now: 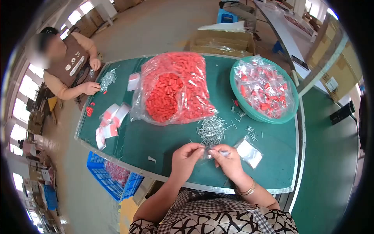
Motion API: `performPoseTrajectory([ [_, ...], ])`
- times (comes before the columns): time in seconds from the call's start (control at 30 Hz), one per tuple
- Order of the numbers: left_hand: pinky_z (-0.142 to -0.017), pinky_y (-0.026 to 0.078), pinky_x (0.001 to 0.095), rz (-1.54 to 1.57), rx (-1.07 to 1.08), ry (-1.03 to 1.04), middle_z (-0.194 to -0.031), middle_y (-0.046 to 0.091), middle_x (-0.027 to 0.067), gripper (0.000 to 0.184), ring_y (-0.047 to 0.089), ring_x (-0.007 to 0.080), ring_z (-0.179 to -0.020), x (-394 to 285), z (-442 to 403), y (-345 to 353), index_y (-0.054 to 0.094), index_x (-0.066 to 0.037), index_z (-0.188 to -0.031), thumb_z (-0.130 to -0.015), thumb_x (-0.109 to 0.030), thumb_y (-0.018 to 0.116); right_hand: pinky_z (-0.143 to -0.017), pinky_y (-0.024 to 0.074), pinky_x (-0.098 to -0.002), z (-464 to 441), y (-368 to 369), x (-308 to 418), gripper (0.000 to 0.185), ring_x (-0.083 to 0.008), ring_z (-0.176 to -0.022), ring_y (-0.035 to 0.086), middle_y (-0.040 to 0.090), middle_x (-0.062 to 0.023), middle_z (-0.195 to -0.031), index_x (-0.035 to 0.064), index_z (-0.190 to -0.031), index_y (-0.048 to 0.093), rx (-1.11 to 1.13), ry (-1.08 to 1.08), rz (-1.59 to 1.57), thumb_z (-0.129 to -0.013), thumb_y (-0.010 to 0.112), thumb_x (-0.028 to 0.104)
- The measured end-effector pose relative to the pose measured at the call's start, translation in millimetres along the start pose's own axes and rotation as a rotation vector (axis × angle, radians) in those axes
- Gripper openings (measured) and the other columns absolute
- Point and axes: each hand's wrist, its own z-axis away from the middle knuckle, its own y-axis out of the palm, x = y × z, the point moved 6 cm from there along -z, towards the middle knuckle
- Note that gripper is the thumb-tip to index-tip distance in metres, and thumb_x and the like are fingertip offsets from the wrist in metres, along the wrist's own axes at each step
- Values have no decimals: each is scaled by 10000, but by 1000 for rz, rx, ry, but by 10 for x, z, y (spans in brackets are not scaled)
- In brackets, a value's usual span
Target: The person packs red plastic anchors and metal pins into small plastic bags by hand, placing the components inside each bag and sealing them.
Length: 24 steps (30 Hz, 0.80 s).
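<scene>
Both hands meet over the near part of the green table, just below a pile of silvery screws [210, 130]. My left hand [187, 160] pinches the left side of a small clear plastic bag [207, 153]. The bag's right side is between the thumb and fingers of my right hand [229, 160]. What the bag contains is too small to tell. Flat clear bags with white [249, 153] lie right of my right hand. A large clear sack of red plastic pieces [175, 87] stands beyond the screws.
A green basin [265, 89] of filled bags stands at the back right. A person [70, 64] works at the table's left end by another screw pile [108, 80]. Red-and-white packets [110, 121] lie left. A blue basket [113, 175] is below the table's near left edge.
</scene>
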Motion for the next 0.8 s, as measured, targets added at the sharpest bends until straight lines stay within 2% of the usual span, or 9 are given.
performPoseTrajectory([
  [0.13, -653, 468, 199, -32, -16, -23, -837, 638, 25, 88, 579, 71, -708, 26, -43, -39, 639, 16, -950, -877, -32, 633, -486, 416, -193, -21, 6, 48, 127, -43, -554, 512, 628, 11, -744, 35, -914, 688, 22, 16, -20, -867, 695, 152],
  [0.23, -561, 388, 173, 8, -36, 20, -725, 578, -35, 68, 492, 20, -633, -3, -57, -8, 652, -14, -905, -876, -75, 650, -500, 414, -204, -14, -15, 71, 120, -50, -565, 516, 620, 11, -727, 33, -871, 681, 34, 43, -5, -853, 711, 148],
  [0.33, -562, 389, 174, -14, -13, -2, -730, 580, -33, 65, 495, 21, -638, 27, -58, 6, 645, -14, -904, -877, -74, 648, -512, 398, -217, 0, -28, 101, 132, -52, -577, 497, 593, 18, -684, 35, -800, 657, 4, -83, 114, -836, 730, 139],
  [0.43, -568, 392, 174, -10, -1, -14, -737, 580, -32, 62, 500, 22, -647, 38, -60, 32, 646, -12, -905, -874, -66, 648, -517, 380, -223, 16, -15, 58, 168, -50, -582, 468, 561, 23, -645, 41, -741, 627, -30, -50, 55, -824, 743, 131],
  [0.53, -637, 451, 197, -25, 34, -7, -789, 614, 2, 60, 555, 60, -693, 38, -52, 35, 626, 7, -915, -878, -41, 632, -507, 365, -221, 26, 20, 33, 174, -42, -577, 440, 547, 30, -632, 45, -727, 622, -54, -66, 27, -825, 742, 125],
  [0.63, -629, 441, 195, -41, 24, -10, -784, 608, -2, 59, 546, 57, -689, 51, -40, 41, 625, 9, -915, -878, -36, 630, -494, 366, -216, 9, 33, -64, 168, -37, -562, 452, 541, 33, -626, 47, -761, 624, -64, -30, -7, -862, 707, 153],
  [0.8, -623, 433, 189, -55, 5, 2, -777, 605, -9, 57, 544, 50, -687, 40, -81, -44, 625, 8, -912, -874, -34, 629, -469, 380, -189, 4, 26, 1, 155, -39, -538, 479, 591, 22, -715, 48, -914, 665, 37, 106, -120, -920, 633, 199],
])
